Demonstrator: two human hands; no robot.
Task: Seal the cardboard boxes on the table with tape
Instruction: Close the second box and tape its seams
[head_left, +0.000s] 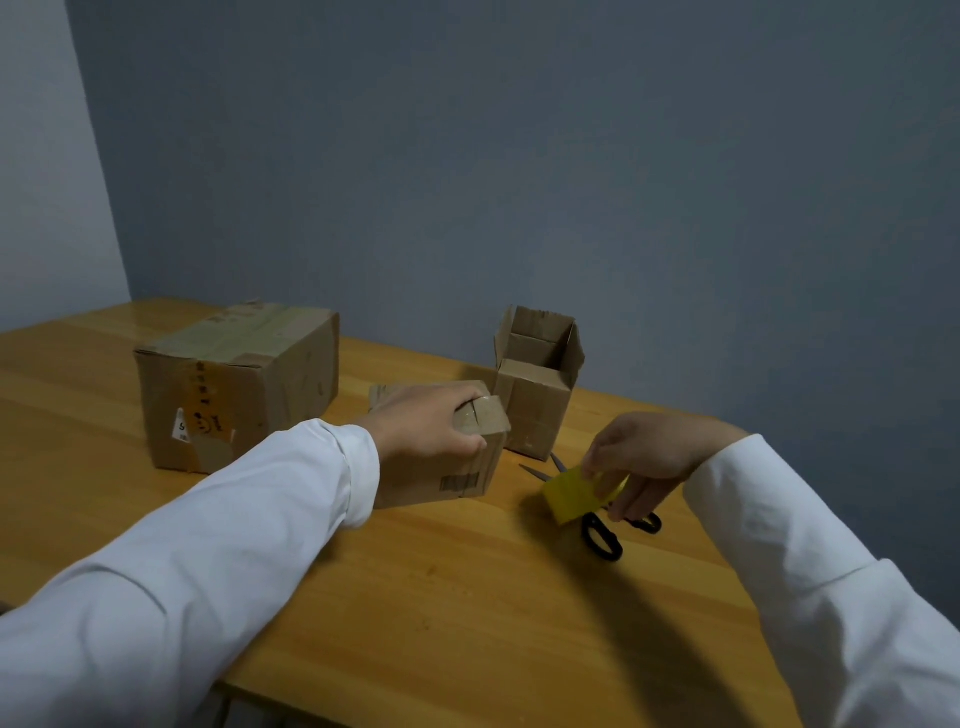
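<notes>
Cardboard small box (447, 467) — left hand (428, 426) grips top | right hand (641, 457) pinches yellow tape (571, 493)

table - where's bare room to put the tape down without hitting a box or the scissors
Free: the near table between the two sleeves, and the left edge beside the large box. Crowded: the right hand with the yellow tape over the scissors, near the open box and the small box.

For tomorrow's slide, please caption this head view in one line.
Left hand steadies the small box while right hand holds yellow tape above scissors.
</notes>
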